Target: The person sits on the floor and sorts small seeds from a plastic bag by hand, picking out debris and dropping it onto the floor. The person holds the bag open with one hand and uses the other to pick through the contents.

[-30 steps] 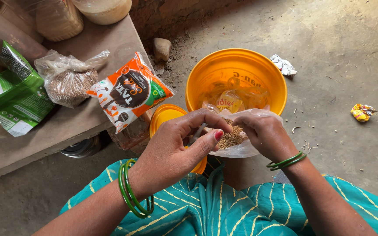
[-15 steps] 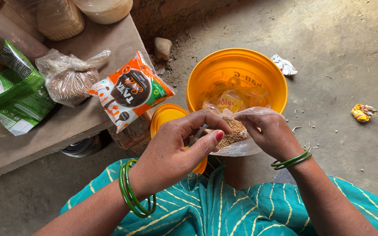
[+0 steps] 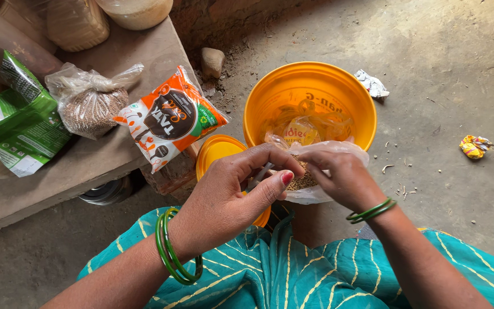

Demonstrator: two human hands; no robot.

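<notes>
The bag (image 3: 315,186) is a small clear plastic pouch, crumpled at its mouth and holding brown seeds. It sits between our hands, over the near rim of the yellow bucket (image 3: 310,86) that stands on the floor (image 3: 458,68).

Compared with the frame half a second ago, the bag and both hands occupy nearly the same position; the fingers have closed in slightly on the bag's mouth.

Our left hand (image 3: 224,197) reaches in from the lower left, thumb and forefinger pinched on the bag's edge, green bangles (image 3: 172,254) at the wrist. Our right hand (image 3: 338,177) comes in from the lower right, fingers curled and gripping the plastic at the other side.

A yellow lid (image 3: 218,151) lies on the floor beside the bucket. On the bench (image 3: 58,183), an orange packet (image 3: 167,117) overhangs the right edge, with a seed pouch (image 3: 90,103) and a green packet (image 3: 18,123) further left.
</notes>
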